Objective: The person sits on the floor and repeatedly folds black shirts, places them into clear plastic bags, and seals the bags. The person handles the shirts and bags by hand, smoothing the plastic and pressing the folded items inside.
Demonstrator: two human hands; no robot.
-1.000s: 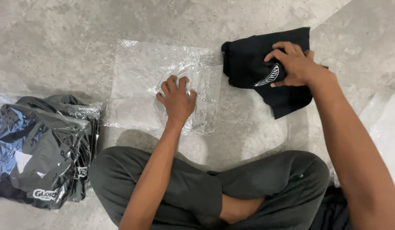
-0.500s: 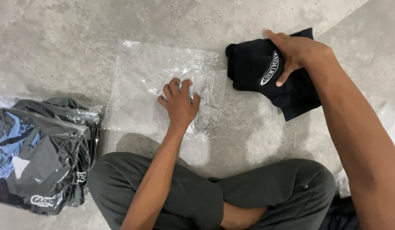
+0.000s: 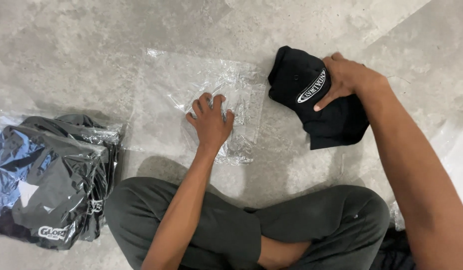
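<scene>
Left hand (image 3: 210, 121) lies flat, fingers spread, on a clear plastic bag (image 3: 166, 100) at frame centre. Right hand (image 3: 345, 79), upper right, grips a folded black shirt (image 3: 311, 100) (white oval print) on the grey floor (image 3: 81, 45). Bagged dark clothes (image 3: 49, 180) sit lower left.

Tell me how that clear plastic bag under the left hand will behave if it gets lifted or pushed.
The clear plastic bag looks thin and crinkled, so it would probably flop and sag rather than hold shape. It lies flat and empty under the left hand, so it is likely very light. Its glossy film on the smooth floor suggests it may slide when pushed.
</scene>
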